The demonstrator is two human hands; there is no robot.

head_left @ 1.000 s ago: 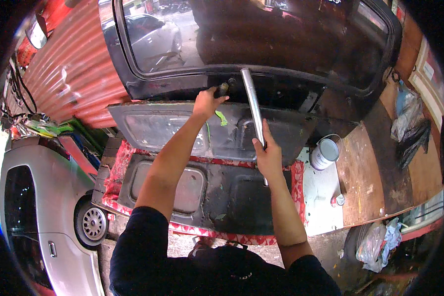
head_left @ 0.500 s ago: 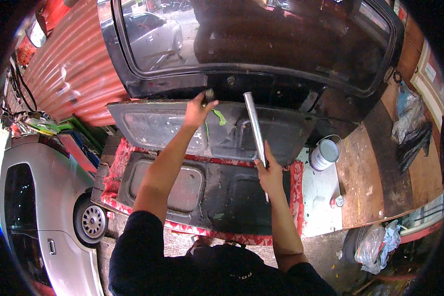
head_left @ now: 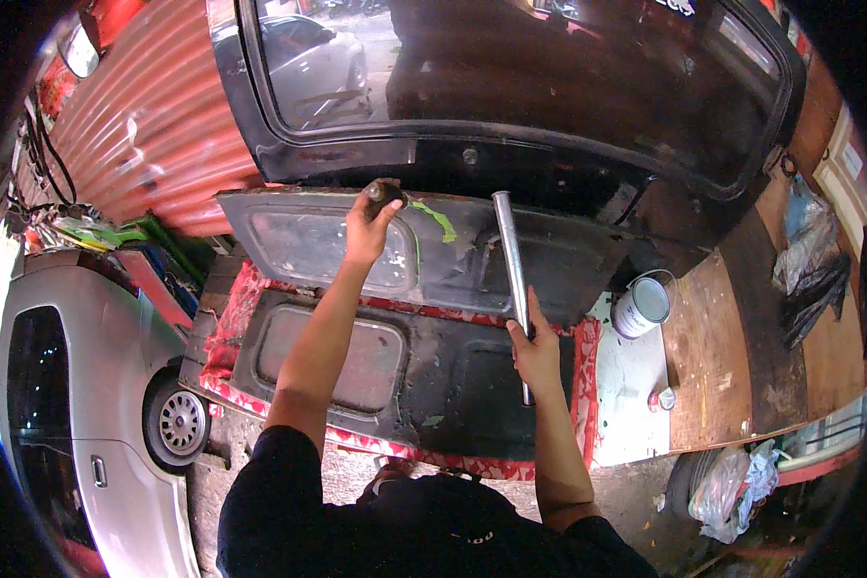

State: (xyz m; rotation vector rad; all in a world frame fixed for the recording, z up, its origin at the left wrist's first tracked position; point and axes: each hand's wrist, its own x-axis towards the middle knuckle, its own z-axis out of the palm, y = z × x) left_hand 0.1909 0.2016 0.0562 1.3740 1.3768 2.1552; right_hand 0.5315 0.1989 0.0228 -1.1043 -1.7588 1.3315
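My left hand is closed around a small dark rounded block at the top edge of the standing panel. What the block is I cannot make out. In my right hand is a silver metal pipe, gripped near its lower end, its far end pointing up and away. Behind both hands stands a dark, scuffed metal panel with recessed shapes. A bright green strip shows on it, right of my left hand. Below lies a flat part of dark panel.
Red patterned cloth lies under the panel. A black vehicle tailgate with a window rises behind. On the right, an open paint can and a small can stand on the bench. A silver car is at left.
My left hand has drawn back slightly and to the left with the dark block, uncovering more of the green strip. The pipe stays in my right hand. The whole view has shifted a little.
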